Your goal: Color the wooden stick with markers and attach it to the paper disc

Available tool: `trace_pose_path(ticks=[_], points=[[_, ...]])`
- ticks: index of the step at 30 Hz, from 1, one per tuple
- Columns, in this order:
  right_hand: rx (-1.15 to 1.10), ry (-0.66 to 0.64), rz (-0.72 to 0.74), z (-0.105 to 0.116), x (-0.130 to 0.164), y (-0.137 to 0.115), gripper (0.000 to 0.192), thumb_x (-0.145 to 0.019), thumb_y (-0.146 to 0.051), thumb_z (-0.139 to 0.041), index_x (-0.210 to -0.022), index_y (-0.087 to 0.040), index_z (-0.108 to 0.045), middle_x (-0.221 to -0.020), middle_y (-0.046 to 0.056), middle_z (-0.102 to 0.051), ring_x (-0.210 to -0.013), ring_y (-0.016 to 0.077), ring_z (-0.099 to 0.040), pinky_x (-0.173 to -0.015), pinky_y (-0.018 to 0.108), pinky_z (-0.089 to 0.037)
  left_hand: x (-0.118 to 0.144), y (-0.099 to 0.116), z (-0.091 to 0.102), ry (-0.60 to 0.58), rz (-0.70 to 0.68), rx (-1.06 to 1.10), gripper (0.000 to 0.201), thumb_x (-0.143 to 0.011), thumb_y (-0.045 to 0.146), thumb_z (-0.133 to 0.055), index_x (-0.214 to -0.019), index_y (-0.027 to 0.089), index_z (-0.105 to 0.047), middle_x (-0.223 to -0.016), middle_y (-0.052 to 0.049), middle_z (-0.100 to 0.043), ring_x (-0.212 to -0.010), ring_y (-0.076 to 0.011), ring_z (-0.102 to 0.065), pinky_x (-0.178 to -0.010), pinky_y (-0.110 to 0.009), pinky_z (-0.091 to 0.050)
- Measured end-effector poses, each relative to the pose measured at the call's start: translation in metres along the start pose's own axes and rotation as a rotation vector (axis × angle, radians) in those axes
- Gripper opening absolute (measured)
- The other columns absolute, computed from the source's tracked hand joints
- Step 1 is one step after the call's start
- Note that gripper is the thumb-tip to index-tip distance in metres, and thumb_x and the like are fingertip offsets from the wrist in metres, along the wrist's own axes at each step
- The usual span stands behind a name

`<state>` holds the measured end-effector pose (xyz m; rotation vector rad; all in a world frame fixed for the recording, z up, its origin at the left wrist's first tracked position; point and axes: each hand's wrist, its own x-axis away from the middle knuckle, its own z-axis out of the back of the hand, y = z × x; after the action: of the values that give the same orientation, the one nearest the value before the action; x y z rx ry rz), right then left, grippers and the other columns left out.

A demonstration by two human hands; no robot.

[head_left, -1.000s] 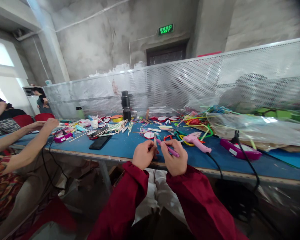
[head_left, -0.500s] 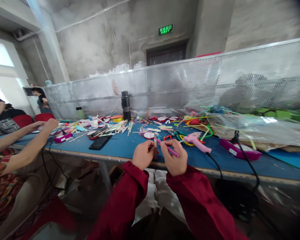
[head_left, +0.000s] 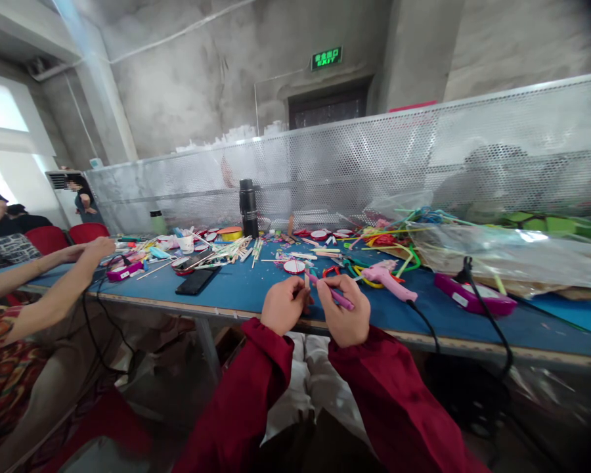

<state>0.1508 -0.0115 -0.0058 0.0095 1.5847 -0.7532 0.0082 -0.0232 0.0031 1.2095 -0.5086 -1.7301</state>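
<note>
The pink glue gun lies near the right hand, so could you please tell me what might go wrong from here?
The pink glue gun lies just beyond the right hand; if its tip is hot, the hand might brush it. Its black cord runs over the front edge of the table, so the right sleeve might snag it and drag the gun down.

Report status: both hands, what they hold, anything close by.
Left hand pinching pale flat stick. Right hand gripping purple pen-like stick. Red-rimmed white disc just beyond hands; pink glue gun lying to their right.
</note>
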Motion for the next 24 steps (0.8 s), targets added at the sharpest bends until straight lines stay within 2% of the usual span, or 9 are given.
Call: trace_pose_path(ticks=[24], points=[[0.012, 0.022, -0.040, -0.0019, 0.0048, 0.0074, 0.019, -0.093, -0.036, -0.063, -0.080, -0.023, -0.064, -0.073, 0.000, -0.069, -0.066, 0.0171, -0.061, -0.068, 0.032, -0.046, -0.0004, -0.0023, -0.0004, 0.023, -0.022, -0.006, 0.020, -0.095, 0.029, -0.055, -0.078, 0.020, -0.059, -0.071, 0.002, -0.071, -0.055, -0.0117, -0.066, -0.059, -0.023, -0.048]])
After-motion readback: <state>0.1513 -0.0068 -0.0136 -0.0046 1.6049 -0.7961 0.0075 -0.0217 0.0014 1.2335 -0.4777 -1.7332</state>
